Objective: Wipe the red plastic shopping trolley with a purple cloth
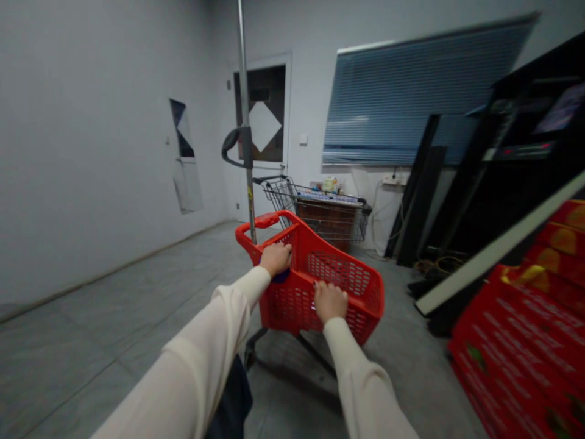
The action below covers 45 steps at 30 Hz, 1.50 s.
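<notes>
A red plastic shopping cart stands in front of me, side on, with dark legs under its perforated basket. My left hand is closed over the near side rim, close to the handle end. Something dark purple shows just beneath that hand; its kind is unclear. Further along the same rim, my right hand is closed with the fingers curled over the edge. A tall metal pole with a grey looped handgrip rises at the cart's handle end; its foot is hidden.
Behind stands a wire shopping cart beside a brown box. Red printed cartons are stacked at the right, near a leaning pale board and dark panels. A white wall runs along the left; a door is at the back.
</notes>
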Each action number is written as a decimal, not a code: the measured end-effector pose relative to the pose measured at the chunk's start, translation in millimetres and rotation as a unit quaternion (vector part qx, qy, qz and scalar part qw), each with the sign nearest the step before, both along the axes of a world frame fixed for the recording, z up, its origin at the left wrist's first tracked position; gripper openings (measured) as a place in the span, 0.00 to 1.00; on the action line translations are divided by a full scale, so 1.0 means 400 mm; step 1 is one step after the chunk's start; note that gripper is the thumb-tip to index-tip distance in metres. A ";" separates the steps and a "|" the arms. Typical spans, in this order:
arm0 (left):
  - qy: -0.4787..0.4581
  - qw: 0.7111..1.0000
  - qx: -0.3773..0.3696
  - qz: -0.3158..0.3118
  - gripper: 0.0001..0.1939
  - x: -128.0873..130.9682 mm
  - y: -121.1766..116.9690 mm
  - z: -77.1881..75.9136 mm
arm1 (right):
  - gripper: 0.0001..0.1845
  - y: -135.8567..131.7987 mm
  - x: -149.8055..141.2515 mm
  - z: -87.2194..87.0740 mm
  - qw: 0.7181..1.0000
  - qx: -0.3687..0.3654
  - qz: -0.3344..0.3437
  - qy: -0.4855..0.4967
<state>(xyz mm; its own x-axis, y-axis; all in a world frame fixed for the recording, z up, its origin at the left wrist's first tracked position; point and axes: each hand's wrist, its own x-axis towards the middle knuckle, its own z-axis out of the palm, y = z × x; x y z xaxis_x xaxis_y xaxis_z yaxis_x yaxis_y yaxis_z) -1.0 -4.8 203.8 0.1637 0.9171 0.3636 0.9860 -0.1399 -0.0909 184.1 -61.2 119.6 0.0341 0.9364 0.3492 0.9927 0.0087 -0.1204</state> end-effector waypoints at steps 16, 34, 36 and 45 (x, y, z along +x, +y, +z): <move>0.029 0.998 0.017 -0.049 0.18 -0.015 -0.114 0.004 | 0.28 -0.052 0.018 0.021 0.999 -0.050 0.000 0.005; -0.020 0.998 0.039 -0.036 0.18 -0.004 -0.094 -0.030 | 0.27 -0.054 0.004 -0.003 1.000 -0.007 -0.020 -0.012; -0.030 0.998 0.042 -0.024 0.17 0.012 -0.102 -0.043 | 0.27 -0.058 -0.011 -0.005 1.000 0.000 -0.025 -0.005; 0.000 0.993 0.021 -0.118 0.16 0.093 -0.132 -0.088 | 0.25 -0.080 -0.013 -0.002 1.000 0.001 -0.018 0.005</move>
<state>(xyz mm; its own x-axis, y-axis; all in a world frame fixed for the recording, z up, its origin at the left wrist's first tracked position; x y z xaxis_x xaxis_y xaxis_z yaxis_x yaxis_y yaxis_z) 36.3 -57.7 168.7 0.3718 0.8373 0.4009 0.9263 -0.3631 -0.1007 179.0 -93.3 118.8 0.0714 0.9339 0.3503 0.9911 -0.0268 -0.1305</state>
